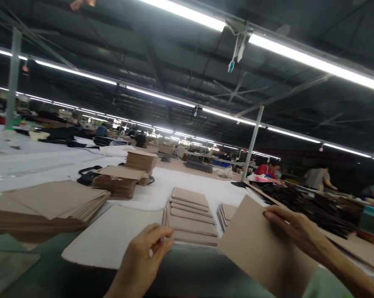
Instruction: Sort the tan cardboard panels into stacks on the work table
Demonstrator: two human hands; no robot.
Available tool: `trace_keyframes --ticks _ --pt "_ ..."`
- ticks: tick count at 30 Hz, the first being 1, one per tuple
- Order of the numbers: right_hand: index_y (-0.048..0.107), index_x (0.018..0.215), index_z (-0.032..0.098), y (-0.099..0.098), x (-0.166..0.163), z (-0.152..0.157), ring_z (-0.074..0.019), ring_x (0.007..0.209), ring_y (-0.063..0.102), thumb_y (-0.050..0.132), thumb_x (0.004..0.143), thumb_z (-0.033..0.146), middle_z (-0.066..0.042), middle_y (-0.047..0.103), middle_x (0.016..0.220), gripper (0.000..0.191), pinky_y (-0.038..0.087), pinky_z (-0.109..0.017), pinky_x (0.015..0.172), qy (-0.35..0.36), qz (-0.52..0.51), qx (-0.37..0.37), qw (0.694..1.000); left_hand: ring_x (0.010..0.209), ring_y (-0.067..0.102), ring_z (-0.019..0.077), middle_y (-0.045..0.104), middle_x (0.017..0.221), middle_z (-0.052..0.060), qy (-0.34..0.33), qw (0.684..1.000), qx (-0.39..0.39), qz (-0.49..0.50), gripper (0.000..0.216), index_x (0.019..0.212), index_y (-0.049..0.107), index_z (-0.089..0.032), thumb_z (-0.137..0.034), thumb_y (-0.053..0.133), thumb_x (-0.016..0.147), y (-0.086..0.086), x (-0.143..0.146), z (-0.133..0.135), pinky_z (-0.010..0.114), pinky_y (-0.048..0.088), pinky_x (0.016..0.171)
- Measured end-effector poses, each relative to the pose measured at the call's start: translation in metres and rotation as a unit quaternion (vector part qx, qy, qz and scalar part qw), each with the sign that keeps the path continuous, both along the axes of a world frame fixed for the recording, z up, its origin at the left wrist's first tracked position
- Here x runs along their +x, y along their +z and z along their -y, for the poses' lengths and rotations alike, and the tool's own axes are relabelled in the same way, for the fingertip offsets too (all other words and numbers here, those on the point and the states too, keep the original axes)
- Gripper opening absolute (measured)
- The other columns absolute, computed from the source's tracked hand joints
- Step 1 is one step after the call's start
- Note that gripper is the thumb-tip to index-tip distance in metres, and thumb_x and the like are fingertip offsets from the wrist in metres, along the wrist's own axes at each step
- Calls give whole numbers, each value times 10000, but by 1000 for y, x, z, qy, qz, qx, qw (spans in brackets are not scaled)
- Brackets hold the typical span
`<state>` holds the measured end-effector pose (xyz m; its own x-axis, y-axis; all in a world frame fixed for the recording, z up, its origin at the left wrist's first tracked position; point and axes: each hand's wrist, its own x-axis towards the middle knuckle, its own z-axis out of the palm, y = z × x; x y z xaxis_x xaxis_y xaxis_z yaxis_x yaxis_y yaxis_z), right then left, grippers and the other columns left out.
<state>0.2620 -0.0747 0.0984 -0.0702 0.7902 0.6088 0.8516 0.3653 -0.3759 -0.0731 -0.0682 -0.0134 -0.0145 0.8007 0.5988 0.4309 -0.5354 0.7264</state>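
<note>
Right hand (290, 225) pinches a tan card sheet (261, 248) by one edge; left hand (145, 254), fingers curled, nips the fanned row of boards (189, 215) — likely to shove them askew, and the sheet may sag or slip

Head-worn view, tilted forward across worktable (187, 188)

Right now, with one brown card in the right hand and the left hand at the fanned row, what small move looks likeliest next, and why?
Probably laying the brown card onto the near end of the fanned row: the right hand holds it just beside that row, and the left hand already touches the row's nearest edge.
</note>
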Motion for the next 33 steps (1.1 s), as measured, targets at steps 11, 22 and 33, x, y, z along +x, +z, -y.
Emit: trace_keyframes --ticks 11,22,33 --pt "646 822 233 7 -118 -33 -178 723 615 410 866 450 -11 676 769 324 461 -252 621 207 68 -95 971 647 510 122 570 651 -6 60 998 12 -32 174 643 601 -179 -221 523 793 26 13 1 238 366 605" --pt "701 1038 222 -57 -131 -79 -259 858 640 460 784 596 -86 707 1012 512 532 -361 701 206 -159 -97 961 418 361 63 440 445 -62 90 953 -44 286 297 634 603 -158 -441 692 637 11 -105 -5 199 262 405" --pt "732 914 178 -89 -206 -79 -141 574 524 707 628 412 3 656 649 370 439 -265 527 283 -369 -249 849 451 424 81 505 474 -36 121 963 -104 216 325 593 608 -141 -455 689 624 1 -164 -20 207 315 469"
